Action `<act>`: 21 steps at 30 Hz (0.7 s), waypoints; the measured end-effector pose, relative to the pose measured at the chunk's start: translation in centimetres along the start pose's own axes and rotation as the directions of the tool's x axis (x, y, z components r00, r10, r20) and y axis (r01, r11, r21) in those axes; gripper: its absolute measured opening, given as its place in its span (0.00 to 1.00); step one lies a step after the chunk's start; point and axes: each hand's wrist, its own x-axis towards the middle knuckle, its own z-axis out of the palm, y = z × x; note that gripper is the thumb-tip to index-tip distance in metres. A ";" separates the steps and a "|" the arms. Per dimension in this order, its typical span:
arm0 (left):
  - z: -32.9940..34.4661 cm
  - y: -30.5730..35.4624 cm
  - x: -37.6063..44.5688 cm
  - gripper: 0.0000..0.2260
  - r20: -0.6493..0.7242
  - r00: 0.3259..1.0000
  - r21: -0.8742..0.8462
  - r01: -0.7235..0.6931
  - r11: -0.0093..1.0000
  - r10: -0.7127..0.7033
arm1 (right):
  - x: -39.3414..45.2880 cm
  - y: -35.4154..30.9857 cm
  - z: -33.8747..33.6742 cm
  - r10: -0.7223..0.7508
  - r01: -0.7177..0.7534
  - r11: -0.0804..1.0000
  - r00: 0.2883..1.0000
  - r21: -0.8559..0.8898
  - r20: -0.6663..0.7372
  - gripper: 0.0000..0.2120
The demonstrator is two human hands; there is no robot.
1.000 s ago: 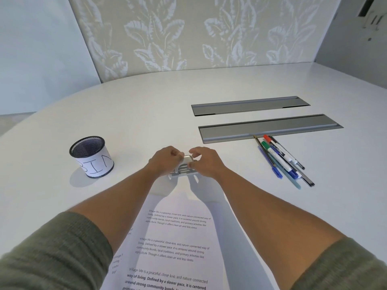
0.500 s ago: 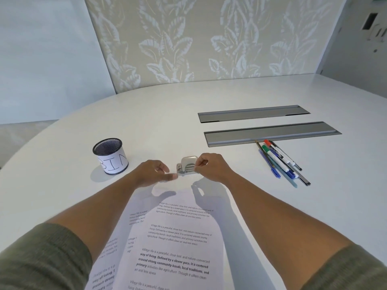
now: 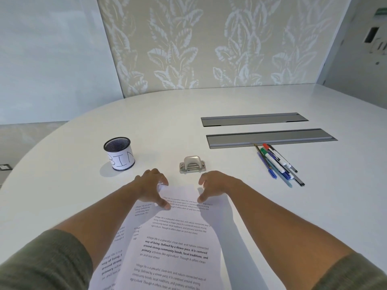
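Head view: printed sheets [image 3: 178,248] under left hand [image 3: 151,188] and right hand [image 3: 216,186].
Closest in, I see the sheets fanned on the white table [image 3: 167,122]; both hands are spread wide, thumbs pressing the top corners, gripping nothing. Just beyond, apart from both, stands the metal hole punch [image 3: 192,164]. Farther off, a mesh cup [image 3: 119,153] sits left and pens [image 3: 276,162] lie right.

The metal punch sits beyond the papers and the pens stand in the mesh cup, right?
Not quite: the head view shows the pens lying on the table right of the metal punch, not in the mesh cup. The rest holds.
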 end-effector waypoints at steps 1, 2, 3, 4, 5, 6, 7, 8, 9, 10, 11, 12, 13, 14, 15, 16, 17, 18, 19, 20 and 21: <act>0.0 0.2 -0.1 0.42 -0.014 1.000 -0.006 0.006 1.000 -0.006 | -0.1 0.0 0.1 0.000 0.000 1.000 1.000 -0.016 -0.002 0.36; 0.0 0.4 -0.2 0.41 -0.029 1.000 -0.012 0.010 1.000 -0.010 | -0.3 -0.1 0.2 0.000 0.000 0.999 1.000 -0.036 -0.004 0.36; 0.0 0.6 -0.3 0.40 -0.045 0.999 -0.017 0.011 1.000 -0.012 | -0.5 -0.1 0.3 0.000 -0.001 0.999 1.000 -0.053 -0.009 0.37; 0.1 0.7 -0.4 0.40 -0.061 0.998 -0.019 0.011 1.000 -0.013 | -0.6 -0.1 0.4 0.005 -0.006 0.998 1.000 -0.060 -0.019 0.38; 0.1 0.8 -0.4 0.39 -0.075 0.997 -0.021 0.014 1.000 -0.015 | -0.8 -0.1 0.4 0.013 -0.015 0.998 0.999 -0.053 -0.036 0.39; 0.2 0.9 -0.5 0.36 -0.091 0.996 -0.031 0.018 0.999 -0.021 | -0.9 -0.1 0.4 0.025 -0.027 0.999 0.998 -0.034 -0.056 0.40; 0.2 0.9 -0.6 0.31 -0.110 0.994 -0.055 0.022 0.998 -0.028 | -1.0 -0.1 0.4 0.039 -0.040 0.999 0.996 -0.009 -0.075 0.41; 0.3 0.9 -0.8 0.25 -0.132 0.991 -0.094 0.020 0.995 -0.033 | -1.1 0.0 0.5 0.059 -0.058 0.998 0.994 0.025 -0.087 0.41; 0.3 0.8 -0.9 0.18 -0.153 0.988 -0.143 0.007 0.990 -0.029 | -1.2 0.1 0.4 0.083 -0.077 0.995 0.992 0.065 -0.096 0.41; 0.2 0.8 -1.1 0.13 -0.175 0.984 -0.192 -0.015 0.981 -0.019 | -1.3 0.2 0.4 0.107 -0.095 0.990 0.988 0.106 -0.110 0.41; 0.1 0.8 -1.4 0.09 -0.202 0.979 -0.234 -0.038 0.972 -0.010 | -1.3 0.4 0.4 0.128 -0.109 0.983 0.983 0.146 -0.129 0.40; -0.1 0.9 -1.7 0.07 -0.232 0.973 -0.274 -0.055 0.960 -0.011 | -1.4 0.4 0.3 0.149 -0.121 0.975 0.978 0.185 -0.148 0.40; -0.3 0.9 -2.0 0.05 -0.257 0.966 -0.324 -0.064 0.944 -0.023 | -1.4 0.5 0.2 0.171 -0.131 0.965 0.971 0.228 -0.167 0.39; -0.5 0.9 -2.3 0.04 -0.273 0.961 -0.385 -0.067 0.921 -0.044 | -1.5 0.5 0.0 0.192 -0.136 0.951 0.964 0.277 -0.184 0.39; -0.6 0.7 -2.5 0.04 -0.282 0.957 -0.447 -0.066 0.892 -0.070 | -1.6 0.5 -0.1 0.209 -0.134 0.933 0.958 0.335 -0.198 0.39; -0.7 0.5 -2.8 0.04 -0.284 0.954 -0.502 -0.065 0.862 -0.094 | -1.7 0.4 -0.2 0.225 -0.128 0.907 0.953 0.401 -0.205 0.39; -0.8 0.3 -3.1 0.05 -0.281 0.953 -0.546 -0.064 0.836 -0.111 | -1.8 0.2 -0.3 0.243 -0.120 0.871 0.948 0.476 -0.205 0.38; -0.8 0.1 -3.4 0.05 -0.275 0.953 -0.583 -0.063 0.810 -0.124 | -1.9 0.1 -0.4 0.261 -0.115 0.828 0.945 0.549 -0.197 0.36; -0.8 -0.1 -3.7 0.06 -0.270 0.953 -0.620 -0.063 0.782 -0.137 | -2.0 -0.1 -0.5 0.279 -0.114 0.779 0.943 0.617 -0.179 0.33; -0.8 -0.3 -3.9 0.06 -0.267 0.951 -0.657 -0.061 0.751 -0.156 | -2.1 -0.2 -0.5 0.293 -0.117 0.728 0.944 0.676 -0.152 0.30; -0.8 -0.5 -4.1 0.06 -0.268 0.947 -0.693 -0.062 0.718 -0.177 | -2.3 -0.3 -0.6 0.299 -0.123 0.681 0.947 0.722 -0.120 0.27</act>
